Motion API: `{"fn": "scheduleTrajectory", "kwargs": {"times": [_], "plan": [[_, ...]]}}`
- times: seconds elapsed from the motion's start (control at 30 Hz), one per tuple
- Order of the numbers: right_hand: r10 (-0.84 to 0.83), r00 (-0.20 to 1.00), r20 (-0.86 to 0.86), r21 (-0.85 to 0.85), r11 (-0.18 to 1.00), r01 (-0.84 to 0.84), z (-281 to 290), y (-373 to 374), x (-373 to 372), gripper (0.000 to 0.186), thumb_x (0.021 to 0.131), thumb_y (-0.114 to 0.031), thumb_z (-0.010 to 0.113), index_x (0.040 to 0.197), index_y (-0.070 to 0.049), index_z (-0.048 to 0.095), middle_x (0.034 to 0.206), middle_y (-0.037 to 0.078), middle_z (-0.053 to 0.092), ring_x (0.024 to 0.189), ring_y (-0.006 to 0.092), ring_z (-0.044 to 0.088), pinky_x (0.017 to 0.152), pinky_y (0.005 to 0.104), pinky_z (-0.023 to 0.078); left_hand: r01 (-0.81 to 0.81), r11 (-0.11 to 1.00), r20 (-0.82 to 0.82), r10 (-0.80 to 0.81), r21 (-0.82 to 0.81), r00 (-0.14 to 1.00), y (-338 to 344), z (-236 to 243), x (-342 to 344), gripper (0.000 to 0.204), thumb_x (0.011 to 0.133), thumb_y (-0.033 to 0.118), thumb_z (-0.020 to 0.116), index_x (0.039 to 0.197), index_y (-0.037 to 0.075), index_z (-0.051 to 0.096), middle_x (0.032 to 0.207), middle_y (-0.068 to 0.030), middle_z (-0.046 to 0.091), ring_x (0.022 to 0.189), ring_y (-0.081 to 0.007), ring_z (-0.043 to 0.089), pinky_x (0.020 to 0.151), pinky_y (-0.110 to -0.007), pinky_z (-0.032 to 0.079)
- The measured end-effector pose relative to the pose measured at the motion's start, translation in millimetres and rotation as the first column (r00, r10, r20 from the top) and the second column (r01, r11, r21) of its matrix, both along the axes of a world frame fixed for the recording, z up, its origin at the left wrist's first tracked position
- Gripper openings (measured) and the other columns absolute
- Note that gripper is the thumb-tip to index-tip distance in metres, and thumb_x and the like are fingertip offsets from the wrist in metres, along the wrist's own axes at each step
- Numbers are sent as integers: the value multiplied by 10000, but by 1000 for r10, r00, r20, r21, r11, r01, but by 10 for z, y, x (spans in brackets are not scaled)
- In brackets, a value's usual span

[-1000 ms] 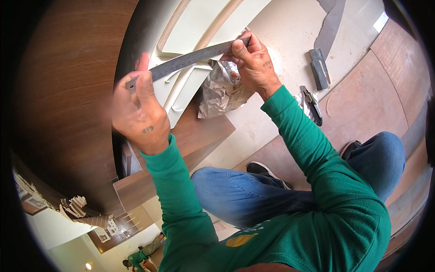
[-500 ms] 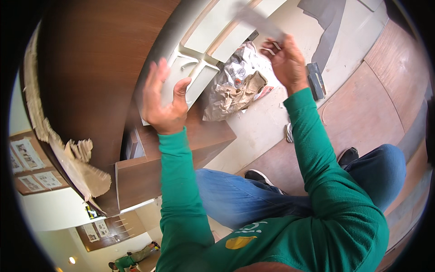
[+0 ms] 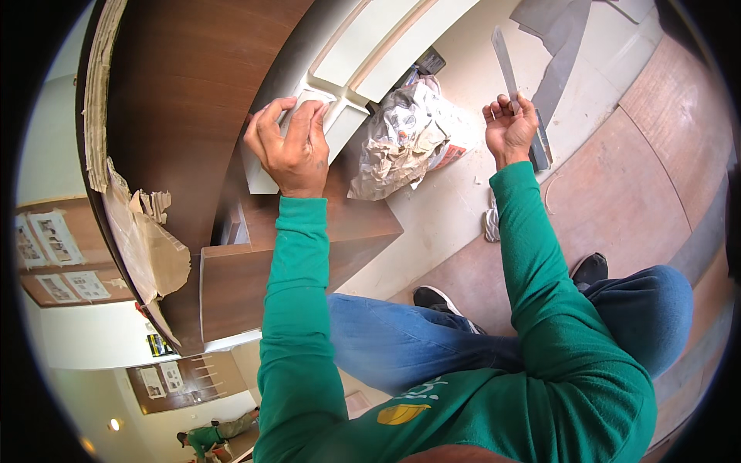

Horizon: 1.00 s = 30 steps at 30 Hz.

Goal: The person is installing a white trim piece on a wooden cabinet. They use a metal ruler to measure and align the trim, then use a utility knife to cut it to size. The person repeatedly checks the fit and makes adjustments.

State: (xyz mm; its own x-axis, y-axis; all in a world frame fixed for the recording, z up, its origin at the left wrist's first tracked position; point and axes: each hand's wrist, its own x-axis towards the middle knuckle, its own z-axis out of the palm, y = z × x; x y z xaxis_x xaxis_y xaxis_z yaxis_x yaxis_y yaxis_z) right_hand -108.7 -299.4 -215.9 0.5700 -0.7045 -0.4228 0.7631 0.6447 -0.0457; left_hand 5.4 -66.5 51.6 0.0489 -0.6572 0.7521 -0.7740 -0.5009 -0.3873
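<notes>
My left hand [image 3: 293, 150] is at the corner of a white-faced frame [image 3: 346, 127] with pale wooden edges. Its fingers are bent and the thumb and fingertips come together; what they pinch, if anything, is hidden. Out to the right, my right hand [image 3: 512, 133] grips a thin, flat grey blade [image 3: 505, 62], which points up and away with a rounded tip. Fingers wrap its lower end, so any handle cannot be seen.
A crumpled white and brown paper bag [image 3: 409, 139] lies beside the frame. A dark oblong tool [image 3: 543, 143] rests on the floor behind my right hand. Brown wood panels [image 3: 301, 255] and torn cardboard [image 3: 158, 262] stand left. Another person [image 3: 204, 438] bends over far off.
My left hand has gone from spread fingers to a bent-finger pinch at the frame. My right hand has moved right and down, turning the blade more upright and narrower to view.
</notes>
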Motion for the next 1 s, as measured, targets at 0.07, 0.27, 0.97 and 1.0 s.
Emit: {"fn": "scheduleTrajectory", "kwargs": {"times": [0.07, 0.27, 0.97, 1.0], "plan": [[6, 1000, 13, -1, 1000, -6, 38, -11, 56, 174, 1014, -314, 704, 954, -154, 670, 875, 49, 689, 810, 207, 632, 897, 431, 522, -19, 1000, -20, 19, 10, 1000, 41, -12, -25, 163, 855, 176, 939, 998, 188, 864, 1234, -26, 666, 1204, -287, 603, 1106, -494, 471], [-12, 1000, -1, 38, 999, 12, 23, -67, 162, 216, 1022, -325, 677, 1006, -110, 662, 847, 56, 666, 773, 215, 614, 853, 449, 523, -135, 988, -50, 139, 72, 989, 295, 29, -214, 126, 873, 164, 920, 982, 168, 857, 1234, -46, 656, 1268, -308, 598, 1166, -562, 418], [-35, 998, -57, 11, 999, 35, 42, -138, 202, 193, 1014, -329, 664, 994, -139, 637, 830, 40, 648, 754, 195, 593, 854, 440, 503, -254, 938, -373, 154, -236, 915, -293, -368, -393, 261, 905, 201, 925, 1129, 111, 827, 816, 24, 767, 741, -184, 612, 717, -370, 520], [-37, 997, -67, 18, 999, 38, 25, -176, 199, 194, 1014, -330, 664, 993, -139, 637, 830, 39, 648, 754, 195, 592, 853, 439, 503, -276, 923, -375, 164, -268, 912, -346, -372, -405, 223, 904, 188, 921, 1092, 108, 831, 831, 17, 778, 755, -189, 619, 711, -370, 529]]}}
